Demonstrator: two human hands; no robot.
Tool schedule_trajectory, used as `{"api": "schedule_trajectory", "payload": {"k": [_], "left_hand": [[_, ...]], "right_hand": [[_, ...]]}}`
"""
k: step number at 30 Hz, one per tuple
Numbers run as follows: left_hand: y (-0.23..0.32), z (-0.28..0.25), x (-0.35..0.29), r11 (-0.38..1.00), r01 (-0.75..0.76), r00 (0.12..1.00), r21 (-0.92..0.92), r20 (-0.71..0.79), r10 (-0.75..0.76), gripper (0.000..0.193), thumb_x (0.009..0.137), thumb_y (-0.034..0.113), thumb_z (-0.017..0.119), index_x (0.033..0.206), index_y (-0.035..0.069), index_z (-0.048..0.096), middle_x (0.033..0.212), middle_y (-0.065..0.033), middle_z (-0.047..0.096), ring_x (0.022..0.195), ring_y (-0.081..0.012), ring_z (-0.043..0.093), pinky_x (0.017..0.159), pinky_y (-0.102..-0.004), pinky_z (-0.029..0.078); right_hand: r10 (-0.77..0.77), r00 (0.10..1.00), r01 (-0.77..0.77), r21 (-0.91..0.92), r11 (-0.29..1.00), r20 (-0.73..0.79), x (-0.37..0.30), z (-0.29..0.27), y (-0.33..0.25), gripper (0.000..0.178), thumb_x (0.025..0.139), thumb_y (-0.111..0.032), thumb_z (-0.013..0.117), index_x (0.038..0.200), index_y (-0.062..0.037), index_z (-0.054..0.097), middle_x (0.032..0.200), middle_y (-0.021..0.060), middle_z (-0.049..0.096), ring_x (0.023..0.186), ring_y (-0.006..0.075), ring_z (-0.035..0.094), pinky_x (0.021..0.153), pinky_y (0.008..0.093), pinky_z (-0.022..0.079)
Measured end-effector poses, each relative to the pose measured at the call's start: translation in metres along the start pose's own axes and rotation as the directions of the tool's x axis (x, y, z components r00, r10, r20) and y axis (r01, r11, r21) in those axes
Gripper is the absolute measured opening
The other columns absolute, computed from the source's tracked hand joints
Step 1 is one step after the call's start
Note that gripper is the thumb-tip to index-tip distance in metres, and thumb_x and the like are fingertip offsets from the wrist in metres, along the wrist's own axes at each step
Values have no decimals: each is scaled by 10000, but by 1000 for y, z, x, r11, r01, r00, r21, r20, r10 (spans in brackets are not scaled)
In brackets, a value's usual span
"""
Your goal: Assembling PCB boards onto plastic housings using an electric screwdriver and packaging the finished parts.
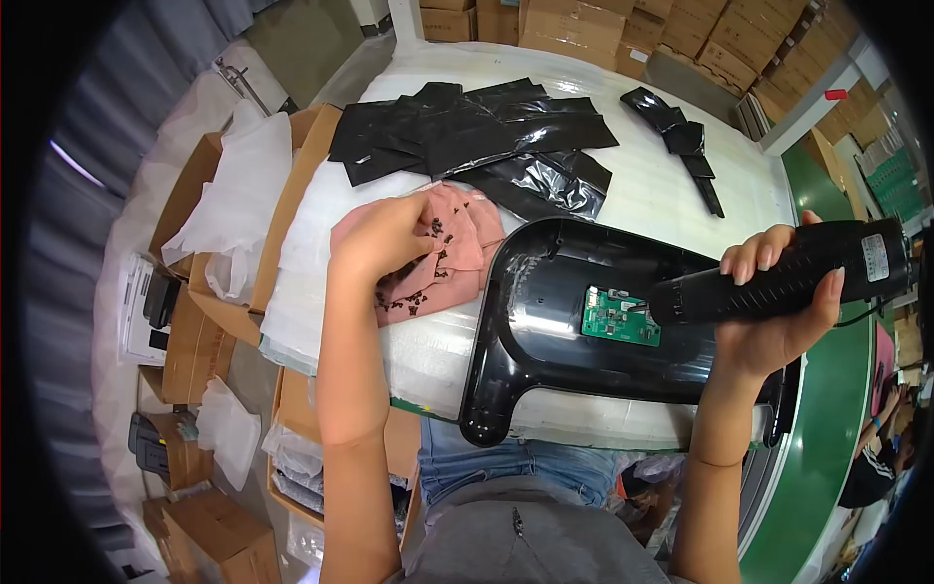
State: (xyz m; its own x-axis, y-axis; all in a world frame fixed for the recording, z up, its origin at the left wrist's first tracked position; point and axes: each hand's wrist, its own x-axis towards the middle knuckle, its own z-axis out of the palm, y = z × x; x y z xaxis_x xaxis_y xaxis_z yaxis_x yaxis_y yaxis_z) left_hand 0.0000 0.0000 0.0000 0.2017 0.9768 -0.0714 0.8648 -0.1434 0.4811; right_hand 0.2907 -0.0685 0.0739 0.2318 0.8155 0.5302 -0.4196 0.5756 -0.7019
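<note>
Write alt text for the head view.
A person's right hand points a black power screwdriver at a green circuit board inside a glossy black shell. The left hand is at a pink cloth scattered with small dark screws; black plastic sheets lie beyond.

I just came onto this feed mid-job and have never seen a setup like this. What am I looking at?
There's no robot: a person works bare-handed. The single picture comes from a fisheye camera on their head, looking down, so straight edges bend. The right hand grips a black power tool, pointed at a green circuit board in a black plastic shell. The left hand is over a pink cloth with small dark pieces; its grip is unclear. Black sheets lie beyond on the white-topped table.
</note>
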Motion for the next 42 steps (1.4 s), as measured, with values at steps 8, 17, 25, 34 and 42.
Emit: {"api": "schedule_trajectory", "payload": {"k": [8, 17, 25, 34, 42], "left_hand": [[3, 0, 1, 996, -24, 996, 85, 90, 17, 135, 647, 94, 602, 653, -9, 517, 651, -150, 544, 621, -286, 521, 562, -346, 404], [-9, -6, 3, 937, -38, 999, -347, 12, 46, 179, 745, 137, 545, 674, -17, 485, 595, -87, 497, 540, -174, 454, 515, -291, 374], [42, 7, 5, -461, 297, 891, -836, 69, 448, 123, 834, 149, 456, 789, 39, 425, 660, -4, 380, 568, -85, 349, 488, -193, 320], [96, 45, -15, -441, 669, 732, -598, 427, 531, 167, 869, 185, 360, 783, 56, 422, 629, -5, 354, 527, -87, 310, 461, -189, 285], [102, 47, -29, 4, 487, 783, -873, 439, 442, 260, 871, 220, 366, 705, 31, 432, 559, 0, 315, 467, -80, 263, 416, -190, 235]], "right_hand": [[20, 999, -20, -3, 1000, 42, -1, 0, 6, 475, 821, -382, 340, 1096, 5, 363, 676, 79, 411, 526, 159, 418, 530, 288, 380], [-16, 1000, 16, -16, 1000, 6, 1, -1, 0, 478, 817, -387, 350, 1089, 6, 366, 671, 83, 414, 526, 163, 425, 525, 290, 381], [-10, 997, 13, 46, 999, -74, 10, -6, -7, 465, 820, -400, 361, 1044, 7, 374, 653, 90, 423, 510, 173, 438, 511, 302, 396], [93, 984, -77, 105, 991, -150, 15, -8, -8, 430, 824, -401, 367, 988, -6, 417, 640, 87, 438, 500, 174, 442, 502, 305, 399], [171, 971, -141, 180, 974, -165, 13, -5, -9, 436, 815, -428, 367, 952, -23, 453, 636, 79, 442, 497, 172, 438, 497, 305, 391]]}}
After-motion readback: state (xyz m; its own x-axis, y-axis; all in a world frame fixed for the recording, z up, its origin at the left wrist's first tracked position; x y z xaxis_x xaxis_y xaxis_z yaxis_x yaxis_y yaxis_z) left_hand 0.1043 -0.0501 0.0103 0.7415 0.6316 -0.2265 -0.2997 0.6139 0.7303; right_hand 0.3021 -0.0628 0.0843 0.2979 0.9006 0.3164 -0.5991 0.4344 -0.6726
